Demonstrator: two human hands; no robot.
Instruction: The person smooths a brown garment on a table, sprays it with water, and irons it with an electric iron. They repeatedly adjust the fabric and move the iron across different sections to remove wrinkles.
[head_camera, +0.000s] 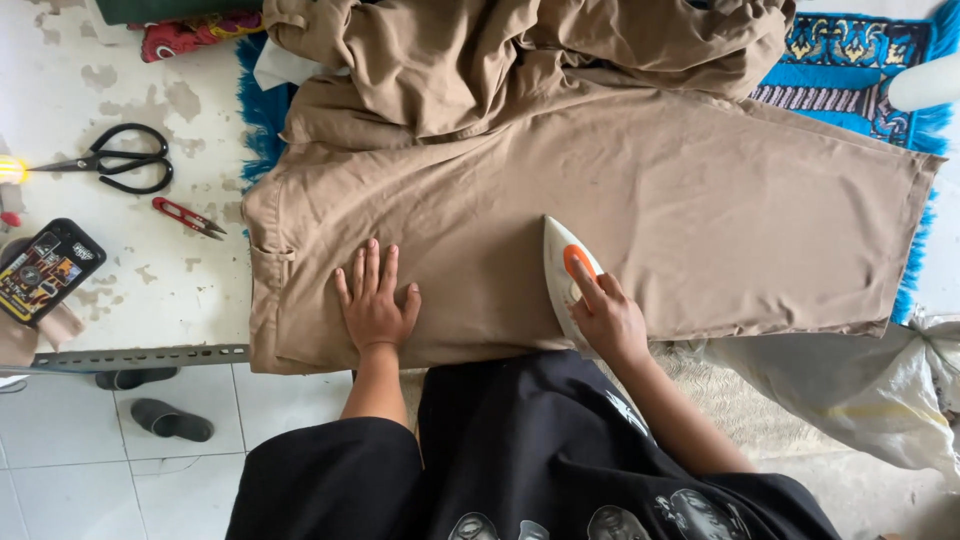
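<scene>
Tan trousers (640, 190) lie spread flat across the table, with more of the same cloth bunched at the far side. My left hand (374, 305) rests flat on the trousers near the waistband, fingers apart. My right hand (608, 318) grips the handle of a white iron with an orange button (562, 270), which stands on the cloth near the table's front edge, its tip pointing away from me.
Black scissors (125, 160), small red snips (188, 217) and a phone (45, 268) lie on the worn white tabletop (150, 280) at left. A blue patterned mat (850, 60) lies under the cloth. Slippers (170, 420) sit on the tiled floor; a grey sack (860, 385) is at right.
</scene>
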